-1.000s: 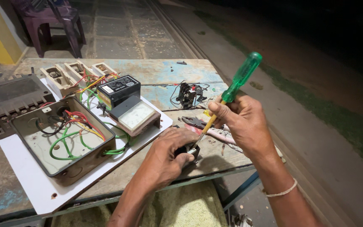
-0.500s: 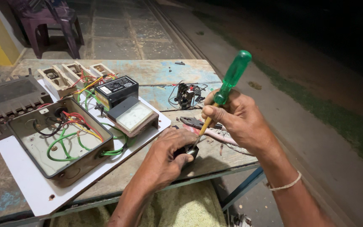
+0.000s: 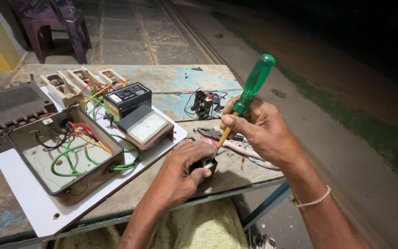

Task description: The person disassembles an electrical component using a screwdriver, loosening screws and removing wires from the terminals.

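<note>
- Your worn wooden workbench [image 3: 171, 78], its paint patchy blue, carries everything here; a purple plastic chair [image 3: 56, 20] stands on the paving beyond it.
- A white board [image 3: 28, 203] lies across the bench's left side, and on it sits an open metal enclosure [image 3: 65, 161] with green, red, yellow and black wires looped inside.
- Just right of that box are a black meter unit [image 3: 127, 97] and a panel meter with a pale dial [image 3: 147, 127] (they touch each other).
- Behind them stand three cream fuse carriers [image 3: 77, 80] in a row, wires running from them.
- Your right hand [image 3: 261, 131] is wrapped tight around a green-handled screwdriver [image 3: 249, 92], tilted, its tip down at the part below.
- Your left hand [image 3: 180, 173] is clamped on a small black component [image 3: 207, 165] near the bench's front edge, pinning it to the wood.
- Pliers with pink grips [image 3: 226, 140] lie just behind that part, under your right hand.
</note>
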